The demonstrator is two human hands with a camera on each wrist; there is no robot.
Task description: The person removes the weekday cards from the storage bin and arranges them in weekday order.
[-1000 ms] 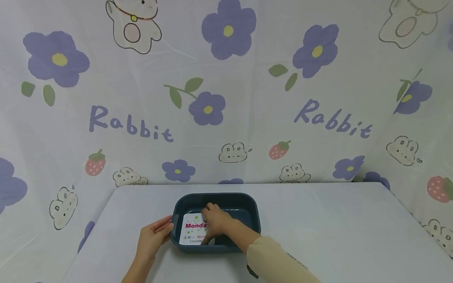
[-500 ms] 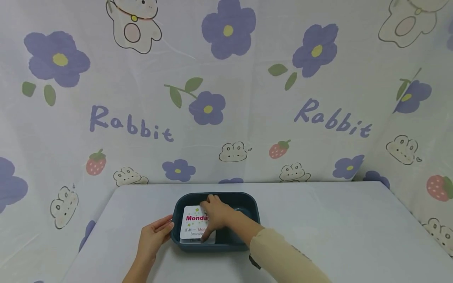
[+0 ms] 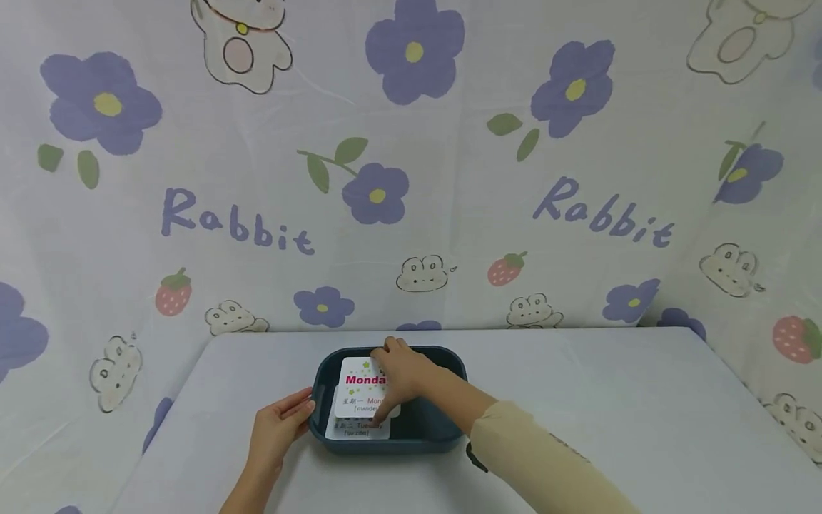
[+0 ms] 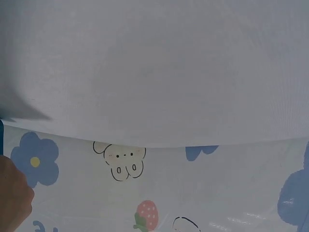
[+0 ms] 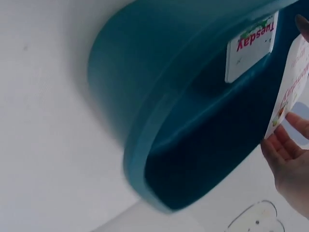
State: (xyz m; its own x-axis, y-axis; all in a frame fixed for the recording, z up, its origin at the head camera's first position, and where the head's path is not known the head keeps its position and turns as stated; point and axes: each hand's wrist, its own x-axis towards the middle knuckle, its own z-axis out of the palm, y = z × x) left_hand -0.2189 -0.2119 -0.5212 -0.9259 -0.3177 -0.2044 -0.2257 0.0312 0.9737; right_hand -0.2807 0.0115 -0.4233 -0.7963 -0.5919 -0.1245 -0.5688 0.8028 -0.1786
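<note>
A dark teal plastic basin (image 3: 411,447) stands on the white table. My right hand (image 3: 407,375) reaches over it and grips a white "Monday" card (image 3: 358,391) by its right side, fingers at the far edge and thumb at the near one. Beneath that card a "Tuesday" card (image 3: 343,431) lies at the basin's left end; the right wrist view shows it on a thick stack (image 5: 251,55), apart from the lifted card (image 5: 292,82). My left hand (image 3: 275,428) holds the basin's left end at the rim. Only part of it shows in the left wrist view.
The white tabletop (image 3: 578,414) stretches to both sides of the basin. A curtain (image 3: 462,214) printed with flowers, rabbits and strawberries hangs behind the table and along its sides.
The "Monday" card has risen from the stack and moved away from me, slightly right, with my right hand. The "Tuesday" card has come into sight. My left hand has stayed put.
</note>
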